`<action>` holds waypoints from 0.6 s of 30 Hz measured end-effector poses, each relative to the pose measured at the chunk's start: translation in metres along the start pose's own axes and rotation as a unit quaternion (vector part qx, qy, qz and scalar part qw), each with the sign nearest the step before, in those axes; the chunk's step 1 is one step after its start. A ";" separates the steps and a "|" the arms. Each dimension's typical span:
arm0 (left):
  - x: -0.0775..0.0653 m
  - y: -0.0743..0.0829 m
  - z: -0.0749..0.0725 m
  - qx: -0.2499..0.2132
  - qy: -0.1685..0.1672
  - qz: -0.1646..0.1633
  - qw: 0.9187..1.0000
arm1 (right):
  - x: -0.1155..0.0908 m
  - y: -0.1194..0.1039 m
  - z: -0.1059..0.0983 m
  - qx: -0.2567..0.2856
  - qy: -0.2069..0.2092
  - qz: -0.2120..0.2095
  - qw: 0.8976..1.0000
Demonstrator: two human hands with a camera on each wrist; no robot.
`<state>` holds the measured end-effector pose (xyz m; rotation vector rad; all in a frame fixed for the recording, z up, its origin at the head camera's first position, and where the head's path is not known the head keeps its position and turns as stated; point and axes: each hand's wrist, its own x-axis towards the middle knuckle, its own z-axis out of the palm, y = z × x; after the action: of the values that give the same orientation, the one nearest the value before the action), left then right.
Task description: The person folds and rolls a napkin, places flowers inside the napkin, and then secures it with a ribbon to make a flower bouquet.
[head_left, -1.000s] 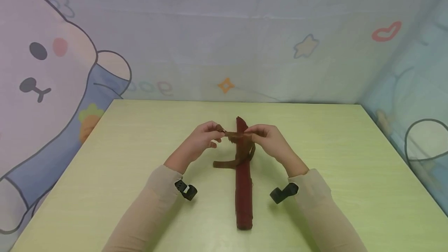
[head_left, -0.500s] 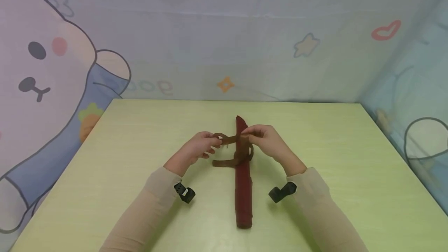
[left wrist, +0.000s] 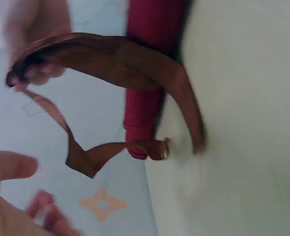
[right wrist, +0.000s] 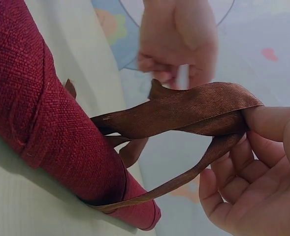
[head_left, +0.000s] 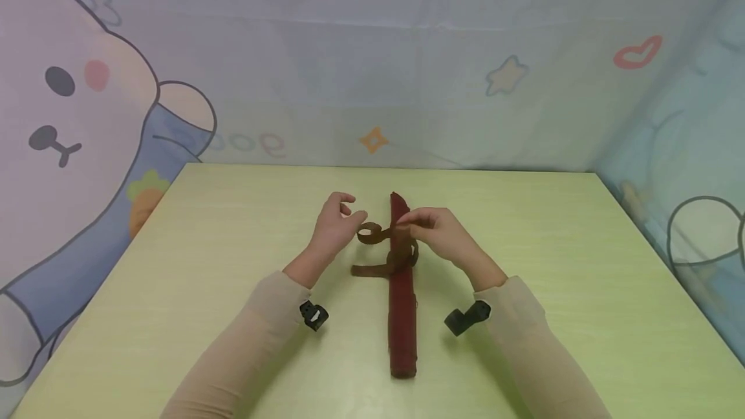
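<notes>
A roll of dark red woven cloth (head_left: 403,328) lies lengthwise on the table, with a brown satin ribbon (head_left: 372,271) wrapped around it near its far end. Between thumb and fingertips, my right hand (head_left: 439,233) pinches the ribbon (right wrist: 204,108) and holds it up off the roll in a loop. My left hand (head_left: 336,228) is in the air left of the roll, fingers loosely bent and holding nothing. One loose ribbon end curls up close to its thumb; another stretches left across the table. In the left wrist view, the left hand (left wrist: 9,201) shows blurred, apart from the ribbon.
The pale yellow-green table (head_left: 204,264) reaches back to a wall cloth (head_left: 326,70) printed with a bear, a star and hearts. Each wrist carries a small black camera, the left one (head_left: 314,315) and the right one (head_left: 467,318).
My left hand has let go of the ribbon end, which now curls in a loop, and has moved up and away from it. The right hand keeps its pinch, almost still.
</notes>
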<state>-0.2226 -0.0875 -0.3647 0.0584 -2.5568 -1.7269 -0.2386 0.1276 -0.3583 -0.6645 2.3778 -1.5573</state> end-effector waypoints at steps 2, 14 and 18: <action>-0.002 0.001 0.003 0.032 0.020 0.085 0.996 | 0.000 -0.001 0.000 0.002 -0.004 0.002 1.000; 0.002 0.005 0.009 -0.086 -0.204 0.099 0.970 | 0.004 -0.003 -0.001 0.005 -0.003 -0.011 1.000; 0.003 0.004 0.008 -0.104 -0.238 0.089 0.962 | 0.002 -0.004 -0.001 0.011 0.000 -0.006 1.000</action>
<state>-0.2257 -0.0787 -0.3639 -0.6517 -2.5399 -2.1298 -0.2403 0.1262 -0.3538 -0.6752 2.3579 -1.5849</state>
